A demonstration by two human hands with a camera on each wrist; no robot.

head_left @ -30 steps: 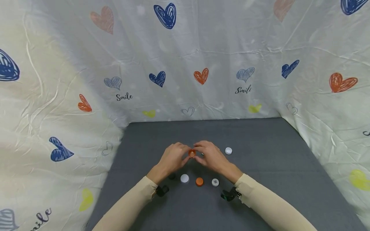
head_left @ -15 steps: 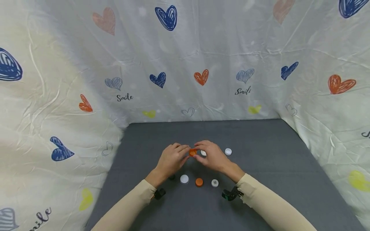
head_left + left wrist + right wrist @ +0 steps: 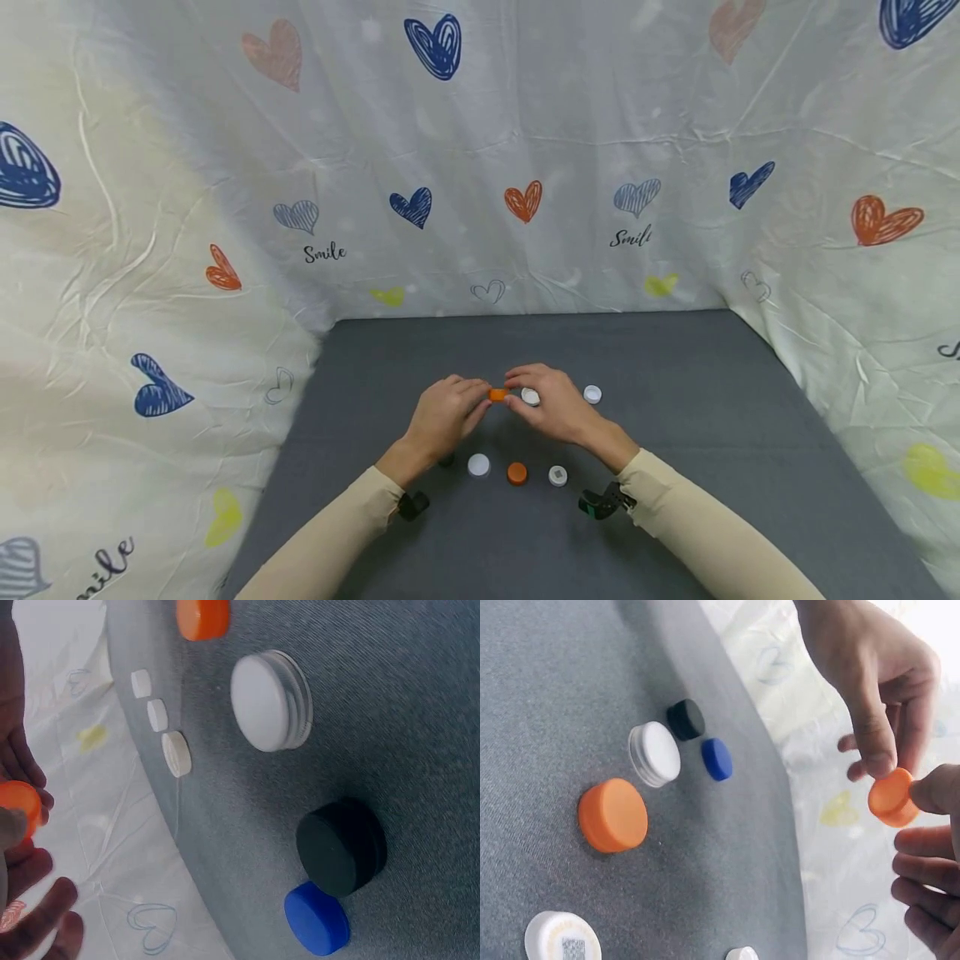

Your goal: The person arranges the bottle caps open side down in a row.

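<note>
An orange bottle cap (image 3: 498,395) is held above the table between both hands. My left hand (image 3: 442,417) pinches its left side with thumb and fingers. From the other side my right hand (image 3: 552,406) pinches it too. The right wrist view shows the hollow inside of the held orange cap (image 3: 891,796), with both thumbs on its rim. Under the hands, nearer the body, lie a white cap (image 3: 478,465), a second orange cap (image 3: 517,473) and a white cap with a square code (image 3: 557,476). A black cap (image 3: 341,847) and a blue cap (image 3: 316,918) lie by the left wrist.
Beyond the right hand's fingers is a white cap (image 3: 530,397), and farther right another white cap (image 3: 592,394). Dark grey cloth covers the table (image 3: 675,500). A white curtain printed with hearts (image 3: 480,108) stands behind and along both sides.
The orange cap between the hands has turned from showing its hollow opening to showing its side. The hands stay nearly in place; more of the white cap by the right hand shows.
</note>
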